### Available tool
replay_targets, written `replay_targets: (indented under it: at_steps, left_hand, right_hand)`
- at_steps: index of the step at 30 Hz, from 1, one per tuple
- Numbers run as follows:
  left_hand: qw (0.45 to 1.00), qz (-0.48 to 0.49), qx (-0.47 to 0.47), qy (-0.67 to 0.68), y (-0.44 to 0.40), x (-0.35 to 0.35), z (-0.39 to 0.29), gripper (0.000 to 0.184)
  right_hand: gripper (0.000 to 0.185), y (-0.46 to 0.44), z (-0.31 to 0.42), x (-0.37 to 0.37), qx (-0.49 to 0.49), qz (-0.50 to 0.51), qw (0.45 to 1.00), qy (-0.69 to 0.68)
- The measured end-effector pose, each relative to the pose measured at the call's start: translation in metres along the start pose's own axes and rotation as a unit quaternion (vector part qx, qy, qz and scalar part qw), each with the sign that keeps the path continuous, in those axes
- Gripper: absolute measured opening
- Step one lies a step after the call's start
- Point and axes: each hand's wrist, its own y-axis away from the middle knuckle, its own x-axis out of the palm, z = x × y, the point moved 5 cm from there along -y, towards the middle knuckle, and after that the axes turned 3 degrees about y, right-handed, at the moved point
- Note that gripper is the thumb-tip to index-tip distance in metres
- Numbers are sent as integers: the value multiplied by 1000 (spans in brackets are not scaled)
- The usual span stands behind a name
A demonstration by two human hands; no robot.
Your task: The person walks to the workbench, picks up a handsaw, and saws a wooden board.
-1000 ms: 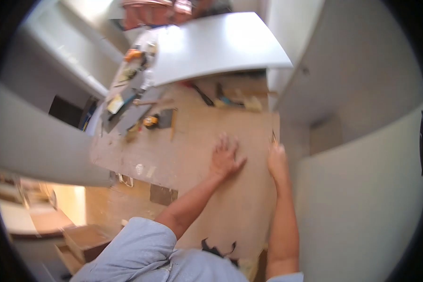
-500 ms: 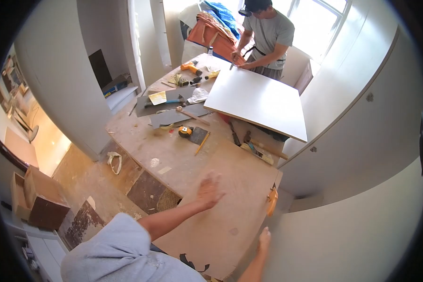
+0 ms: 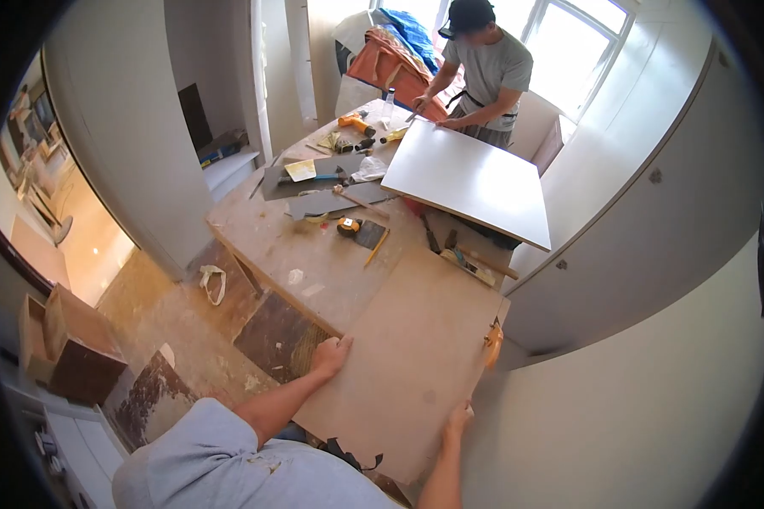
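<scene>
1 right hand (image 3: 458,417), partly closed, by which the right edge of the board is held, its underside fingers hidden; 1 left hand (image 3: 331,355), curled shut on the left edge of the same board, thumb uppermost. 1 brown board (image 3: 407,339), laid flat between the 2 hands, its far part resting over the worktable (image 3: 318,267). 1 orange-handled tool (image 3: 493,343), set at the board's right edge beyond the right hand, its type not discernible. On the worktable: 1 yellow pencil (image 3: 377,248) and 1 yellow-and-black tape measure (image 3: 349,226), placed near each other; 1 wooden-handled hammer (image 3: 362,202); 1 orange power drill (image 3: 356,125). 1 white panel (image 3: 471,182), raised at the far end, touched by 1 co-worker (image 3: 490,76) in a dark cap.
</scene>
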Motion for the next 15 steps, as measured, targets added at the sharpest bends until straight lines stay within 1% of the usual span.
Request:
replay_targets:
  at_steps: [1, 2, 4, 6, 8, 11, 12, 14, 15]
  left_hand:
    - [999, -25, 19, 6, 4, -2, -1, 75]
    - [999, -28, 19, 7, 8, -3, 2, 75]
    - [997, -38, 55, -37, 19, -8, 15, 76]
    - [996, -43, 60, -53, 35, -12, 32, 77]
    - [995, -45, 65, -67, 47, -14, 48, 78]
    - [996, -25, 57, -66, 54, -13, 71, 80]
    - [997, -15, 68, -43, 51, -9, 74, 80]
    - [996, -2, 90, -19, 35, -6, 78, 80]
    - [996, 22, 87, -22, 28, -1, 82, 80]
  right_hand:
    - [69, 17, 16, -8, 10, 1, 1000, 24]
    - [67, 29, 28, -9, 20, 2, 999, 46]
    - [66, 43, 10, -11, 7, 2, 999, 39]
    - [65, 62, -14, -11, -1, 1, 1000, 31]
    - [62, 80, -37, -10, -9, -22, 999, -38]
    - [64, 101, -41, -15, -24, -12, 1000, -10]
    - [64, 107, -39, -17, -18, -16, 1000, -9]
    - [68, 105, -30, -13, 8, 29, 997, -66]
    - [68, 102, -27, -12, 5, 22, 997, -68]
